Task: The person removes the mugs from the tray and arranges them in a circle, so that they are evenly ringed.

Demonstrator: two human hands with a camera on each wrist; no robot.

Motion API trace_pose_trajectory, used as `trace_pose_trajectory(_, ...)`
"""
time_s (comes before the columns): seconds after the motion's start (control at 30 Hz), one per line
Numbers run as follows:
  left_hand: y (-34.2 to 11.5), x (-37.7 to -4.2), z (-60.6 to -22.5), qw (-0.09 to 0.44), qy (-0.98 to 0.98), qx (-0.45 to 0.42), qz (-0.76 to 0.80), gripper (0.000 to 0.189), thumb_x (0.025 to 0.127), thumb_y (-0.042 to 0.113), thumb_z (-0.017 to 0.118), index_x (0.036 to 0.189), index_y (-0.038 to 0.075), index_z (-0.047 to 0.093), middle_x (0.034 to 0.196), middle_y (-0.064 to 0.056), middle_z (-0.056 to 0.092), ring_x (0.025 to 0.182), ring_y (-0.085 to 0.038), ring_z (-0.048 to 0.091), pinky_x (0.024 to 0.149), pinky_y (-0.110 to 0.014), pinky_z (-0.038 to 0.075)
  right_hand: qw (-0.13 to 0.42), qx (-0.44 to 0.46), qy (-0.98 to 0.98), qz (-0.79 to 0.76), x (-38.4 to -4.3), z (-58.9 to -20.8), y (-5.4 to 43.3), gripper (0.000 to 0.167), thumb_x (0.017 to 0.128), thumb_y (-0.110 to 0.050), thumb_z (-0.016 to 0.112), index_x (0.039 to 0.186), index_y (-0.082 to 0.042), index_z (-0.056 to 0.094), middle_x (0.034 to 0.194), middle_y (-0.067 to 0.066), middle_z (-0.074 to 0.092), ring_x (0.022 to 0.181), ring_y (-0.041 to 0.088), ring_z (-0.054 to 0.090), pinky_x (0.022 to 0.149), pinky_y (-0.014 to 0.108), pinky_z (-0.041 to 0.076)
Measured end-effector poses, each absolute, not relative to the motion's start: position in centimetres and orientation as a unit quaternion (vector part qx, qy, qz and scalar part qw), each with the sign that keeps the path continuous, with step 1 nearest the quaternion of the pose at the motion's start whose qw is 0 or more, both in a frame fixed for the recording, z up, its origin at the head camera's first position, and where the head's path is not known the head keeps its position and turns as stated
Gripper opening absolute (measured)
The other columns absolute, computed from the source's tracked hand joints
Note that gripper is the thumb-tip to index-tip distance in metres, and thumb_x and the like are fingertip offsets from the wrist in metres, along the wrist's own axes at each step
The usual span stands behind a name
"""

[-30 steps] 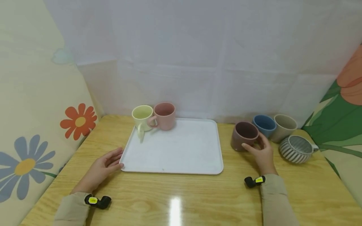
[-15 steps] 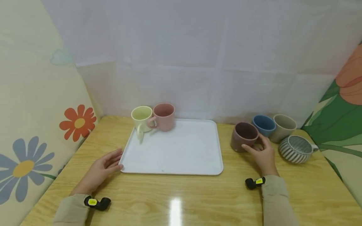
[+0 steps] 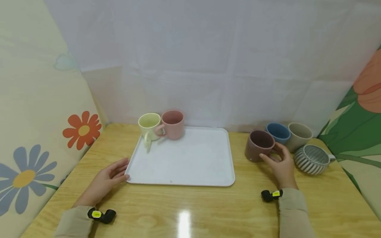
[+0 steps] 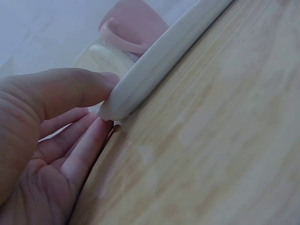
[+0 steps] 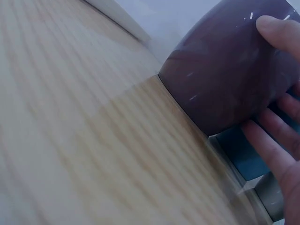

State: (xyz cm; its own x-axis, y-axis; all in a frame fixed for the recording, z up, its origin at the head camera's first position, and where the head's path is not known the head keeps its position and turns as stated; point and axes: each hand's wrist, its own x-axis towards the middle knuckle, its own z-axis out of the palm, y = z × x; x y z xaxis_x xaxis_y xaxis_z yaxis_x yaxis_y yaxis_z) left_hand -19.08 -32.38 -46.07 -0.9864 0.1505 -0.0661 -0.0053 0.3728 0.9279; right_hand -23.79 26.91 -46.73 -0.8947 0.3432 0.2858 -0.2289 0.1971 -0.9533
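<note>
In the head view my right hand grips a dark purple mug on the table right of the tray. Its thumb presses the mug's side, also seen in the right wrist view, while the other fingers reach around the back. At the front left corner of a white tray, my left hand pinches the rim between thumb and fingers; the left wrist view shows the thumb on the rim. A pale yellow mug and a pink mug stand side by side at the tray's back left.
Close behind the purple mug stand a blue cup and a beige cup. A grey-and-white striped cup with a handle sits right of my right hand. A white cloth hangs behind the wooden table.
The purple mug and my right hand have shifted slightly to the right. My left hand stays at the tray's corner.
</note>
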Motion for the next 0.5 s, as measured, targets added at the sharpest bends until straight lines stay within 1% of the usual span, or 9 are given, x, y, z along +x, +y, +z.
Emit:
trace_pose_trajectory(0.27, -32.35, -19.05, -46.07, 0.065, 0.824, 0.050, 0.560, 0.079, 0.097, 0.019, 0.072, 0.157, -0.004, 0.027, 0.157, -0.029, 0.034, 0.114, 0.018, 0.048, 0.093, -0.008, 0.048, 0.245, -0.022, -0.741, 0.625, -23.76, -46.54, 26.83, 0.064, 0.079, 0.008, 0.082, 0.137, 0.003, 0.056, 0.117, -0.004, 0.061, 0.106, 0.008, 0.058, 0.084, 0.011, 0.054)
trace_pose_trajectory(0.37, -32.41, -19.02, -46.08, 0.064, 0.823, 0.052, 0.563, 0.079, 0.097, 0.018, 0.072, 0.157, -0.004, 0.027, 0.157, -0.030, 0.035, 0.114, 0.018, 0.048, 0.094, -0.009, 0.048, 0.271, -0.007, -0.737, 0.619, -23.77, -46.56, 26.80, 0.058, 0.081, 0.011, 0.079, 0.134, 0.007, 0.056, 0.112, -0.005, 0.062, 0.098, 0.008, 0.059, 0.082, 0.011, 0.054)
trace_pose_trajectory(0.5, -32.42, -19.09, -46.08, 0.067, 0.820, 0.052, 0.565, 0.079, 0.097, 0.018, 0.072, 0.158, -0.004, 0.026, 0.157, -0.029, 0.034, 0.114, 0.017, 0.049, 0.093, -0.009, 0.048, 0.319, 0.010, -0.727, 0.608, -23.85, -46.32, 26.80, 0.046, 0.084, 0.013, 0.074, 0.127, 0.012, 0.059, 0.103, -0.007, 0.064, 0.087, 0.006, 0.060, 0.078, 0.011, 0.053)
